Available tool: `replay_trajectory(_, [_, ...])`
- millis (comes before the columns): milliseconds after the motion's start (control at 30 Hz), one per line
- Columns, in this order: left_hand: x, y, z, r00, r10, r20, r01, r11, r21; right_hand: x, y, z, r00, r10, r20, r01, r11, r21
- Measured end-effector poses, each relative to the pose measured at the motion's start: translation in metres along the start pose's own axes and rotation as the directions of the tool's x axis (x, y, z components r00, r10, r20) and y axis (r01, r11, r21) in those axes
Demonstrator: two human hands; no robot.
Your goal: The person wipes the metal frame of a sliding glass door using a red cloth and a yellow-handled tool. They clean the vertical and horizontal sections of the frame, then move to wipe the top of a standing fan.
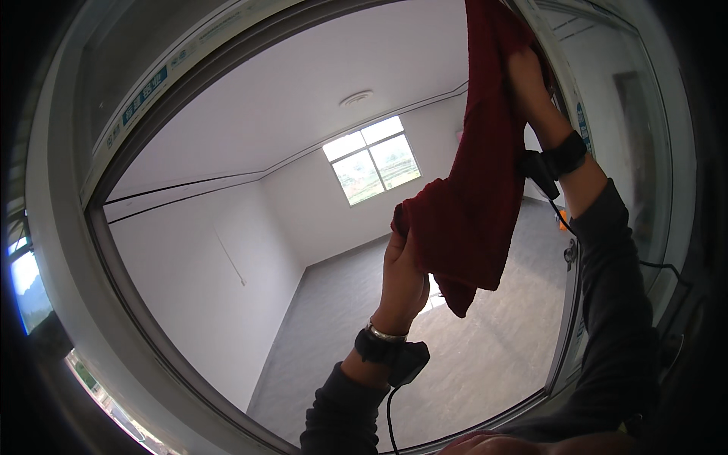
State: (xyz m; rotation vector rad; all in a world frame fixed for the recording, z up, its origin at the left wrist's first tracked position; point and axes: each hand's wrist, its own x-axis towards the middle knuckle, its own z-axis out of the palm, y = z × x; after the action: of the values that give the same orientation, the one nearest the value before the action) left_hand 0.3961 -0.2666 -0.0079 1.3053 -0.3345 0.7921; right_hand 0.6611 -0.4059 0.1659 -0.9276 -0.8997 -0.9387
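A dark red cloth hangs in folds between my two hands, its top end running out of the upper edge of the view. My left hand grips a bunched edge of it low down, with the thumb side visible and the fingers largely covered. Higher up, my right hand is closed on the cloth next to the right side of a metal frame; its fingertips are hidden in the fabric. The cloth's lower corner dangles free just right of my left hand.
Through the framed opening lies a room with a grey floor, white walls and a far window. A lock with a key sits on the frame's right side. Cables trail from black devices on both wrists.
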Motion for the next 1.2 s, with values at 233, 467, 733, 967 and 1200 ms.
replay_trajectory(233, [-0.014, 0.013, -0.012, 0.996, 0.078, -0.036, -0.073, 0.989, 0.127, 0.001, -0.073, 0.027, 0.896, 0.285, 0.342, -0.445, 0.577, 0.685])
replay_trajectory(467, [-0.038, 0.045, -0.042, 0.966, 0.243, -0.093, -0.195, 0.913, 0.358, -0.008, -0.11, 0.088, 0.874, 0.079, 0.48, -0.468, 0.406, 0.785])
replay_trajectory(733, [-0.082, 0.083, -0.084, 0.842, 0.488, -0.232, -0.232, 0.714, 0.661, -0.031, -0.169, 0.178, 0.862, -0.067, 0.503, -0.492, 0.136, 0.86])
replay_trajectory(967, [-0.107, 0.117, -0.108, 0.75, 0.571, -0.335, -0.234, 0.702, 0.672, -0.07, -0.253, 0.244, 0.767, 0.07, 0.637, -0.641, 0.092, 0.762])
replay_trajectory(1200, [-0.125, 0.154, -0.119, 0.662, 0.651, -0.372, -0.267, 0.668, 0.694, -0.088, -0.323, 0.318, 0.635, 0.072, 0.769, -0.772, 0.083, 0.63])
